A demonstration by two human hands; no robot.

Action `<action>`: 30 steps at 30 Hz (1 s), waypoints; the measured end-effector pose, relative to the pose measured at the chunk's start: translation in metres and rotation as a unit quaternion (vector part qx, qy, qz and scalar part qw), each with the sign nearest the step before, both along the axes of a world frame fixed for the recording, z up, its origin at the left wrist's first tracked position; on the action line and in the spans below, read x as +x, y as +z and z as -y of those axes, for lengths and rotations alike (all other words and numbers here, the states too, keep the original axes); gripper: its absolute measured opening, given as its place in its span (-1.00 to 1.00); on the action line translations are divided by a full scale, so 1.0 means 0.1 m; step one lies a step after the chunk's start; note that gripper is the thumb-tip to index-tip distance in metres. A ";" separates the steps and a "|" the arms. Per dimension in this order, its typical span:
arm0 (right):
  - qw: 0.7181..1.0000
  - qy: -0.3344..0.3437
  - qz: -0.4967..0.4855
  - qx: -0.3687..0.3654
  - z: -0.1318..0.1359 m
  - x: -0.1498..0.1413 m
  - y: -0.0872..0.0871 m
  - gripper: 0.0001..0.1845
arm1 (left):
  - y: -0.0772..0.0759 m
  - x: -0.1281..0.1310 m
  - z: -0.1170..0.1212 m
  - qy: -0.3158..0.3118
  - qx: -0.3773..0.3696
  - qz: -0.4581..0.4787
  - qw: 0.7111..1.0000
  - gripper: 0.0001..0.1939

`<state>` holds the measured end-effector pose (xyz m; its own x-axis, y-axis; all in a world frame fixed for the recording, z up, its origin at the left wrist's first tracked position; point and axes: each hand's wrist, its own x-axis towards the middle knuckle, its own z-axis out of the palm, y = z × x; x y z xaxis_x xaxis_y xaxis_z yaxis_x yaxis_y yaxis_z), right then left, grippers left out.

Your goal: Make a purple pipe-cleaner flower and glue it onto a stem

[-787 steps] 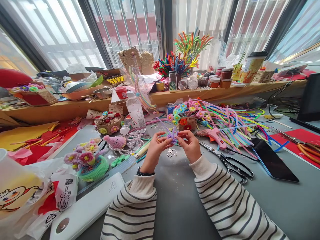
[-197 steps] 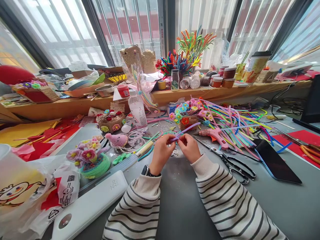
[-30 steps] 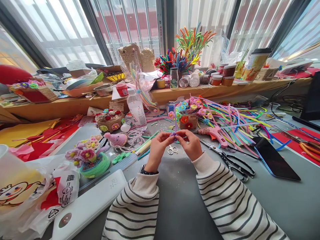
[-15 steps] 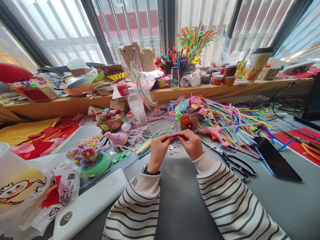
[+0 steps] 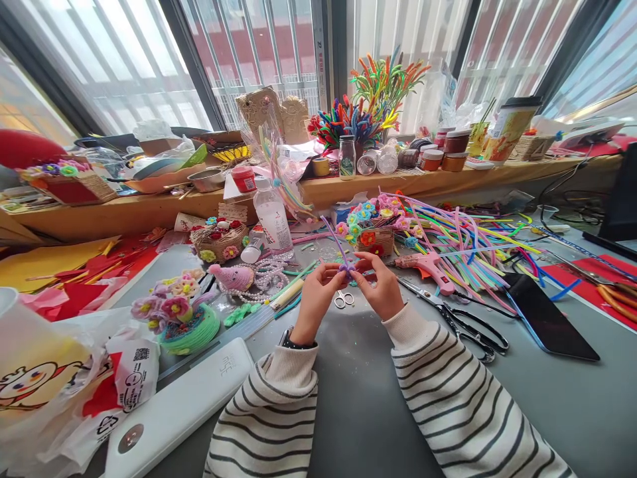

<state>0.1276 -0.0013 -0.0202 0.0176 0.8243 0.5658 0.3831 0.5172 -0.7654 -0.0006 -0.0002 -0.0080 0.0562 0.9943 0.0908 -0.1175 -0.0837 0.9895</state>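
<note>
Where the table begins at the left, a crumpled plastic bag (image 5: 132,375) lies beside a white slab-shaped device (image 5: 186,401) set aslant. Behind the device stands a green pot (image 5: 194,330) of fuzzy flowers, and further right a pink cone-shaped figure (image 5: 233,277) rests against strings of pearly beads (image 5: 271,277). Next comes the left hand (image 5: 317,297), its thumb and fingers pinched on a small purple fuzzy piece (image 5: 346,267), which is held up over the table between both hands, one long stem slanting up and away. Small scissors (image 5: 344,299) lie beyond and below it. The right hand (image 5: 381,285) meets the piece from the other side, thumb and a finger seemingly closed on it, though the fingertips partly hide the contact. Just beyond that hand lies a pink glue gun (image 5: 434,271), then black-handled scissors (image 5: 444,309), open-bladed or not I cannot tell, and a dark phone (image 5: 553,317).
</note>
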 end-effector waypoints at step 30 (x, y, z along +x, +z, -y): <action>0.999 0.022 0.035 -0.005 0.01 -0.01 0.01 -0.81 | 0.07 -0.02 0.03 -0.004 -0.030 0.021 0.999 -0.78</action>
